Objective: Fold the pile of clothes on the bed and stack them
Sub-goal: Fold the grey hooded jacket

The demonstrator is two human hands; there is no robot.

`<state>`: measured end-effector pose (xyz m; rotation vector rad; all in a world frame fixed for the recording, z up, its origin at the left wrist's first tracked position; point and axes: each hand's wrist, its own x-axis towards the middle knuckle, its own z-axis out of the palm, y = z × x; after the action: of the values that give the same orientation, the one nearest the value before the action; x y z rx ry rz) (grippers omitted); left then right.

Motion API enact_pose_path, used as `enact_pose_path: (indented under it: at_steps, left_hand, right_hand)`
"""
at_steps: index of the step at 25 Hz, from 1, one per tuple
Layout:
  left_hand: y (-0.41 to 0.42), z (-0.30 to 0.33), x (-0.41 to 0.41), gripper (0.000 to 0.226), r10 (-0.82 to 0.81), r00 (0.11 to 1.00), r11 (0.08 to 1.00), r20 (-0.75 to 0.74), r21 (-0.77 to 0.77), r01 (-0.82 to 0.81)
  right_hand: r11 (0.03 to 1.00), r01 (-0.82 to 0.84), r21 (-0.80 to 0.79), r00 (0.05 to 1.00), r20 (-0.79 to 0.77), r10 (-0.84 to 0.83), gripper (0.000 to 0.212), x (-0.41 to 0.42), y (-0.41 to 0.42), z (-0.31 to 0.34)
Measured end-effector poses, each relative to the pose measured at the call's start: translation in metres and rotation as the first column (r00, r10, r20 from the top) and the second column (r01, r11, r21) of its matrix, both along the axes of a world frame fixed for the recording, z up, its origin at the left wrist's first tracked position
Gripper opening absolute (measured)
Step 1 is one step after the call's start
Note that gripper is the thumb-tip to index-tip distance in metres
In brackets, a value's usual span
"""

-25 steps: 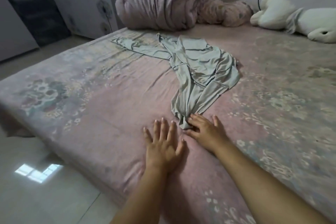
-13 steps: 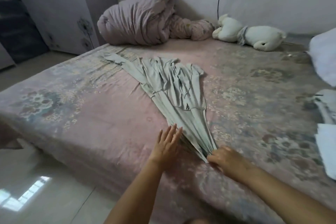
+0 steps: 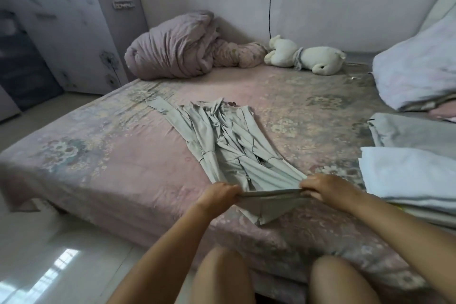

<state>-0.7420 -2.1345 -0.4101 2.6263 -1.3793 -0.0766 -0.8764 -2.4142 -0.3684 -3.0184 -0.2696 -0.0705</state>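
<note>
Both hands, left hand and right hand, pinch the green garment's near edge; unfolded yet. Folded stack lies right on the bed.

Home bedroom: bed with pink floral sheet, rolled-up quilt and white plush toy at the wall, pillow on the right, wardrobe doors on the left, glossy tile floor.

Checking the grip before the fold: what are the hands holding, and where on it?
Both the left hand and right hand grip the grey-green garment along its near edge, one at each end.
</note>
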Motion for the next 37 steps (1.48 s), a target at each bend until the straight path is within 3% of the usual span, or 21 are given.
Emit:
enact_pose_path:
  at_steps: [3,10,13,16,18,20,21,22,24,26,28,29,31,32,33,34,36,37]
  left_hand:
    - [0.005,0.033,-0.008,0.02,0.031,0.994,0.988,-0.108,-0.146,-0.047]
    - [-0.043,0.059,-0.028,0.024,0.083,0.993,0.957,-0.086,-0.273,-0.104]
    - [-0.063,0.041,-0.019,0.036,0.204,0.977,0.963,0.064,-0.19,-0.188]
    - [-0.071,0.006,-0.015,0.052,0.145,0.984,0.989,0.106,0.013,-0.148]
    - [-0.082,-0.022,-0.022,0.055,0.063,0.997,0.991,0.041,0.111,-0.068]
    - [-0.096,-0.046,-0.032,0.059,-0.01,0.999,0.982,0.031,0.188,0.004]
    - [-0.103,-0.058,-0.036,0.061,-0.021,0.999,0.975,0.047,0.224,0.01]
    - [-0.109,-0.064,-0.038,0.062,-0.015,0.999,0.971,0.05,0.238,0.002]
    - [-0.118,-0.071,-0.035,0.056,0.005,0.998,0.976,0.058,0.217,-0.017]
    - [-0.122,-0.07,-0.03,0.042,-0.004,0.999,0.999,0.046,0.042,0.002]
    - [-0.121,-0.068,-0.03,0.021,-0.003,0.996,0.99,0.087,-0.144,0.015]
    - [-0.118,-0.065,-0.033,0.011,-0.015,0.994,0.986,0.107,-0.164,0.032]
    - [-0.115,-0.06,-0.044,0.023,-0.08,0.986,0.977,0.148,-0.186,0.108]
    - [-0.116,-0.055,-0.049,0.021,-0.118,0.982,0.968,0.147,-0.204,0.147]
    - [-0.116,-0.051,-0.054,0.012,-0.165,0.975,0.959,0.149,-0.207,0.194]
    - [-0.115,-0.048,-0.058,0.005,-0.189,0.971,0.952,0.146,-0.216,0.218]
    - [-0.114,-0.041,-0.066,0.025,-0.221,0.973,0.949,0.066,-0.216,0.23]
    - [-0.115,-0.035,-0.068,0.03,-0.224,0.974,0.942,0.04,-0.246,0.227]
  right_hand:
    - [0.969,0.181,0.171,0.983,0.006,-0.185,0.017,-0.005,-0.001,0.018]
    - [0.939,0.328,0.1,0.94,0.06,-0.335,0.022,0.011,-0.024,0.042]
    - [0.894,0.414,0.169,0.901,0.066,-0.429,0.03,0.025,-0.031,0.033]
    - [0.878,0.385,0.285,0.921,-0.053,-0.386,0.04,0.02,-0.011,0.003]
    - [0.731,0.407,0.548,0.897,-0.088,-0.433,0.033,0.012,0.011,-0.009]
    - [0.455,0.345,0.821,0.868,-0.094,-0.488,0.022,0.007,0.032,-0.003]
    - [0.369,0.301,0.879,0.862,-0.085,-0.5,0.019,0.008,0.036,0.0]
    - [0.373,0.298,0.879,0.854,-0.071,-0.515,0.017,0.009,0.034,0.001]
    - [0.493,0.423,0.76,0.836,-0.119,-0.535,0.017,0.017,0.02,-0.011]
    - [0.583,0.627,0.516,0.77,-0.297,-0.564,0.012,0.022,0.01,-0.037]
    - [0.465,0.8,0.379,0.599,-0.468,-0.65,0.028,0.024,0.012,-0.063]
    - [0.319,0.846,0.428,0.521,-0.534,-0.666,0.032,0.025,0.016,-0.07]
    - [-0.073,0.809,0.583,0.418,-0.658,-0.626,0.035,0.028,0.024,-0.072]
    - [-0.205,0.76,0.616,0.395,-0.689,-0.607,0.036,0.028,0.024,-0.071]
    - [-0.272,0.713,0.646,0.4,-0.694,-0.599,0.031,0.028,0.023,-0.067]
    - [-0.264,0.681,0.683,0.43,-0.665,-0.61,0.022,0.026,0.02,-0.059]
    - [-0.172,0.636,0.753,0.515,-0.579,-0.632,0.008,0.021,0.012,-0.039]
    - [-0.131,0.621,0.772,0.555,-0.552,-0.623,0.015,0.018,0.007,-0.029]
